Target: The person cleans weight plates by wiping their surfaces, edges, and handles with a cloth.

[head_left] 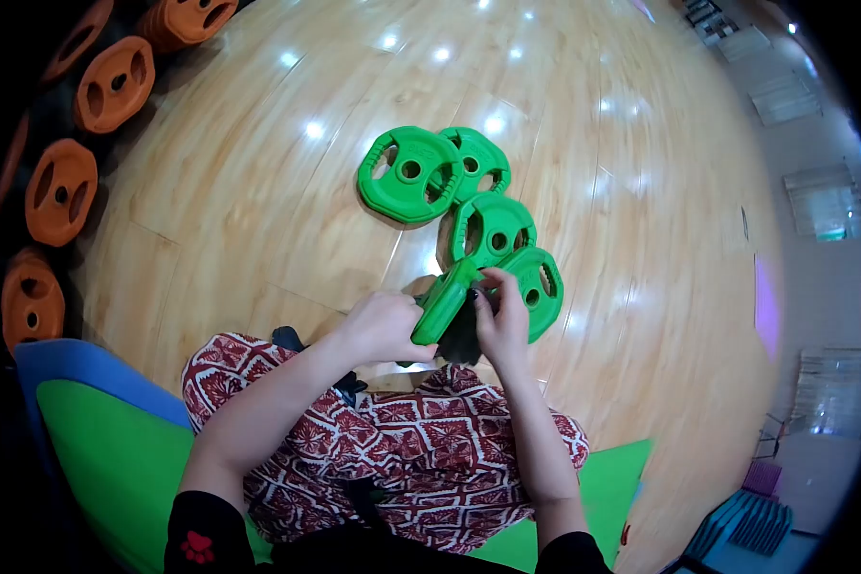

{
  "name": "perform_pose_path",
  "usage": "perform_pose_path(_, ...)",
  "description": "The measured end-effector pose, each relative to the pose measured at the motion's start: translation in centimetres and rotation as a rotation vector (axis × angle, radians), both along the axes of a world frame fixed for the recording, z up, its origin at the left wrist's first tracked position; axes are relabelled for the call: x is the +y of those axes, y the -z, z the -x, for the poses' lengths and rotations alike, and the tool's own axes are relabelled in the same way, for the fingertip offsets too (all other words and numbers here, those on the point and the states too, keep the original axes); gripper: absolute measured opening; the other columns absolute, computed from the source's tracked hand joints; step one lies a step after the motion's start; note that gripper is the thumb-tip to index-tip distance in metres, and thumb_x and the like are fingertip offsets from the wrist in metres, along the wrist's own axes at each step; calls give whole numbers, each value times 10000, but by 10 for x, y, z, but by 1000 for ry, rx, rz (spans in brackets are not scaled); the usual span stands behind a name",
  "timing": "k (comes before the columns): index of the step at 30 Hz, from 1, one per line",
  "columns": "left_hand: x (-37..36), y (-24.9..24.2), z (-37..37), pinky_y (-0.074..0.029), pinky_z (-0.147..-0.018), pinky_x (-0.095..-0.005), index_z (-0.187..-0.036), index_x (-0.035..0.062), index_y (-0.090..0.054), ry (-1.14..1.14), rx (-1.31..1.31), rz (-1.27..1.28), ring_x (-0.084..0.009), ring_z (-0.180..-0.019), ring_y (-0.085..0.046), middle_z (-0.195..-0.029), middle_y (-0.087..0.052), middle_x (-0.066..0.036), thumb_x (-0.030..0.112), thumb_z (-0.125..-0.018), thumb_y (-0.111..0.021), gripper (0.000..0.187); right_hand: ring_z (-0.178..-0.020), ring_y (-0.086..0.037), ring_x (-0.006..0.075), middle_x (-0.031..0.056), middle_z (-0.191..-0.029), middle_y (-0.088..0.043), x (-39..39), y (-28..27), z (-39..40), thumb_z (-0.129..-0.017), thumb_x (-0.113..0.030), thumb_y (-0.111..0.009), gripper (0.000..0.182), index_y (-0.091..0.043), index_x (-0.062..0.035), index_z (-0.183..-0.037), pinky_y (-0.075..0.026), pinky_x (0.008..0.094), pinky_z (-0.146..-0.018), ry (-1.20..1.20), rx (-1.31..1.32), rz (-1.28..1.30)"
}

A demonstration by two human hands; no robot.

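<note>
My left hand (383, 325) is closed around a green weight plate (442, 308), which stands tilted on edge above my lap. My right hand (503, 320) is at the plate's right side, fingers bent in a pinch on a black cloth (461, 337) that hangs beside the plate. Part of the cloth is hidden by the fingers and the plate. Just beyond lie more green plates: one (538, 311) right behind my right hand, another (484, 225) above it, and two overlapping ones, a nearer-left plate (407, 191) and a plate partly under it (485, 158).
Orange weight plates (57, 196) stand in a rack along the left. I sit on a green mat (115, 459) with a blue mat (96, 368) beside it. Wooden floor (277, 191) stretches ahead. Stacked teal items (751, 524) stand at the far lower right.
</note>
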State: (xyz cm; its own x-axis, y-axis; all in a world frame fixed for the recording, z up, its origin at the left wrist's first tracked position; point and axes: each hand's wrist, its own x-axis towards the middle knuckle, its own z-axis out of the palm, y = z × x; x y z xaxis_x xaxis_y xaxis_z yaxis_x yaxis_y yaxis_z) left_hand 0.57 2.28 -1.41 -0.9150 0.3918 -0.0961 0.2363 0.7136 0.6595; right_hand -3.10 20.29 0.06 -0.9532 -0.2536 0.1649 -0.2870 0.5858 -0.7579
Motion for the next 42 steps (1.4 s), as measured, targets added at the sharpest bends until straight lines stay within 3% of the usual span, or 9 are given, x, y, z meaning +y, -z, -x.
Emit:
perform_pose_path(3, -3, -5, 2, -459, -638, -410, -624, 22, -598, 40, -32, 25, -326, -659, -567, -654, -570, -154, 460, -592, -613, 439, -736, -569, 261, 128, -828, -568, -3, -7, -11, -733, 10, -546, 230, -512, -31, -957, -453, 331, -642, -46, -129, 27)
perform_pose_path(8, -9, 11, 1, -468, -605, -405, -616, 13, -605, 188, -3, 89, -324, -646, -577, -647, -575, -161, 506, -574, -618, 495, -697, -533, 301, 130, -724, -510, -21, -3, -39, -653, 6, -573, 257, -518, -48, -898, -422, 386, -615, -499, 237, -65)
perform_pose_path(13, -1, -3, -2, -468, -541, -390, -596, 9, -612, 222, -50, 132, -317, -587, -576, -600, -564, -159, 499, -582, -607, 490, -700, -545, 291, 158, -793, -533, 1, 7, 4, -750, 41, -520, 207, -508, -9, -951, -435, 340, -605, 77, 79, 19)
perform_pose_path(17, 0, -8, -4, -466, -545, -390, -594, 36, -615, 212, -50, 96, -312, -591, -576, -605, -568, -146, 478, -587, -604, 442, -727, -473, 104, 59, -844, -487, 4, 1, -14, -825, 11, -497, 175, -462, -22, -993, -403, 239, -639, -132, 119, 82)
perform_pose_path(23, -1, -5, -6, -462, -548, -398, -580, 47, -608, 272, -54, 106, -307, -594, -574, -603, -568, -138, 449, -580, -608, 402, -765, -430, 88, 37, -896, -438, 50, -49, 22, -845, 18, -454, 144, -407, -34, -971, -417, 228, -692, 467, 406, 579)
perform_pose_path(26, 2, -7, -7, -460, -553, -397, -577, 41, -601, 288, -49, 113, -306, -600, -573, -607, -566, -137, 434, -570, -612, 393, -766, -460, 89, 40, -891, -451, 50, -50, 19, -832, 16, -481, 194, -411, -34, -1006, -441, 236, -678, 425, 301, 745)
perform_pose_path(30, 8, 8, -9, -466, -572, -396, -609, 41, -621, 279, 23, 33, -301, -620, -581, -614, -577, -137, 459, -542, -619, 424, -738, -523, 94, 27, -818, -541, 24, -31, -26, -758, -23, -602, 195, -535, -66, -936, -446, 242, -666, 38, -221, 477)
perform_pose_path(33, 4, 1, -7, -468, -589, -400, -641, 41, -628, 328, -36, 84, -294, -642, -586, -629, -584, -128, 472, -544, -614, 442, -644, -505, 216, 60, -759, -577, 5, -27, -33, -626, -2, -610, 194, -597, -73, -806, -382, 311, -587, -480, 214, -67)
perform_pose_path(42, 11, 6, -10, -459, -649, -390, -629, 37, -576, 275, 91, 70, -277, -699, -584, -682, -584, -117, 477, -580, -612, 444, -690, -460, 253, 67, -707, -488, -5, -4, -29, -654, -22, -566, 269, -553, -82, -915, -337, 357, -610, -289, 341, -259)
